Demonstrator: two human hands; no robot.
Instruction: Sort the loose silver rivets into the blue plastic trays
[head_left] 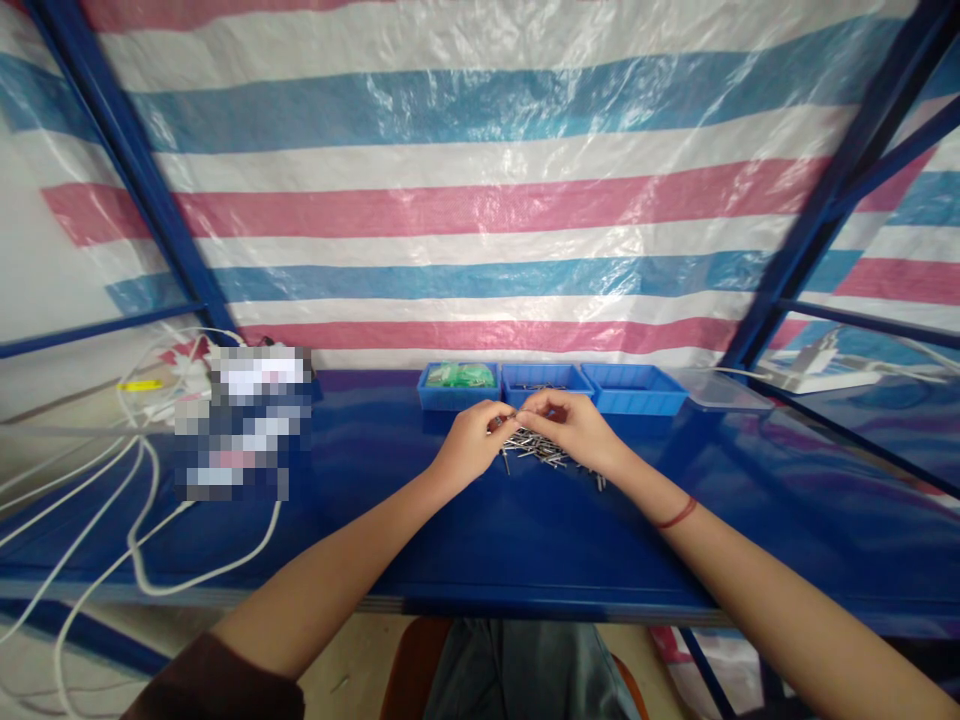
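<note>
Taking the pile as my clock centre, with twelve towards the striped plastic sheet [480, 200], I start at nine o'clock, where looping white cables [156, 592] trail over the glossy blue tabletop [352, 430]; a blurred patch beyond hides what lies there

At ten sits a blue rectangular plastic tray [454, 400] holding green material, perhaps bagged, though I can't make out what is inside it

The left hand [472, 442] is at nine, its thumb and fingers curled into a pinch, tips meeting the other hand's. Between them I see a small metallic piece [513, 417], held just above the pile's near-left side; I can't tell which hand bears more of it. Two sets of fingertips probably suit something so slim, giving finer control than one, and working low over the pile would keep a dropped piece close

The loose pile of thin silvery metal pins [544, 447] lies on the tabletop beneath the hands, likely there for short reaches. At twelve, a second blue plastic tray [544, 371] contains a few similar-looking thin pieces, partly hidden by the right hand [574, 425], which comes in from four with thumb and forefinger closed on that same metallic piece

Near four, a few stray pins [601, 483] lie beside the forearm. At two stands a third blue plastic tray [645, 404], its ribbed inner wall visible, lined up beside the others, I'd judge so all three share one reach. A clear flat plastic lid or box [731, 392] rests just right of it
</note>
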